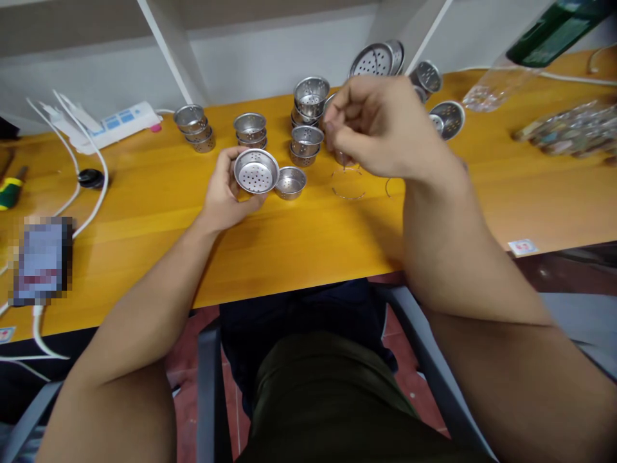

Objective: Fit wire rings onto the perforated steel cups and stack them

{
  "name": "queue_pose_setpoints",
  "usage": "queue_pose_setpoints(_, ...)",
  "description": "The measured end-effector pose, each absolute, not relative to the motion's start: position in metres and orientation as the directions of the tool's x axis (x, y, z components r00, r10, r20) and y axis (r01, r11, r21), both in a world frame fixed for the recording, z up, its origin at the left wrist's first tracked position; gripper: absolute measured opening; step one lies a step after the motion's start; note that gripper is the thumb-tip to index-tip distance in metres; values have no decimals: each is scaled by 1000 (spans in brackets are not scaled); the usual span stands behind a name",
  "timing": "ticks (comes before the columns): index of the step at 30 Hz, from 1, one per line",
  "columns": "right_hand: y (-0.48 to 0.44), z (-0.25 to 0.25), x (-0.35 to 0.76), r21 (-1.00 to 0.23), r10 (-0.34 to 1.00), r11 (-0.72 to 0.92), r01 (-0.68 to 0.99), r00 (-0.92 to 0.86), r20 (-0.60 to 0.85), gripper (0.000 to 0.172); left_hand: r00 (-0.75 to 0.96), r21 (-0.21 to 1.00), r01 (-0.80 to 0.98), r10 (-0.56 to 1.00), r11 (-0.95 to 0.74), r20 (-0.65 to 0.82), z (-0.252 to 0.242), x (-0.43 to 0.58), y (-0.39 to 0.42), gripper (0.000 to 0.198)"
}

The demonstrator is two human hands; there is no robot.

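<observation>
My left hand (pixel 222 196) is closed around the side of a round metal strainer basket (pixel 256 172), which is tilted so its perforated bottom faces me. Just right of it, another strainer basket (pixel 290 184) sits on the table. Above the table, my right hand (pixel 380 125) has its thumb and fingers pinched together; what they hold, if anything, is hidden. Thin curved wire pieces (pixel 349 195) lie on the wood below that hand. Behind the hands stand stacks of similar baskets (pixel 193 128), with one middle stack (pixel 250 132) close behind my left hand.
Larger perforated discs (pixel 373 61) lean at the back wall. A tipped basket (pixel 448 120), a clear bottle (pixel 496 83) with a green label and a plastic-wrapped bundle (pixel 569 128) are on the right. A power strip (pixel 120 125), cables and a phone (pixel 41 260) occupy the left.
</observation>
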State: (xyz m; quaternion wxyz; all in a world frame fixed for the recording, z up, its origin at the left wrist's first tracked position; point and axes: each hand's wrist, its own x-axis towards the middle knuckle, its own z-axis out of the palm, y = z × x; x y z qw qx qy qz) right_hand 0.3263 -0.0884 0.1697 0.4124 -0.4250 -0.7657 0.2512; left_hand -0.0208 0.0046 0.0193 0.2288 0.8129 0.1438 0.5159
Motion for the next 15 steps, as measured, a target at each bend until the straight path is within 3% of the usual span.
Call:
queue_pose_setpoints(2,-78,156,296,-774,835,547,318,-276,476,33,438,622,-46,544,-782,716,12,-20,7,103)
queue_pose_setpoints(6,-65,114,251,-789,869,495,365,-202,451,34,454,775,-33,681,-631,574,12,-16,-3,112)
queue_pose_setpoints(15,-73,98,250,-805,864,503,314,-193,465,40,493,783,69,703,-619,512,32,-10,-21,110)
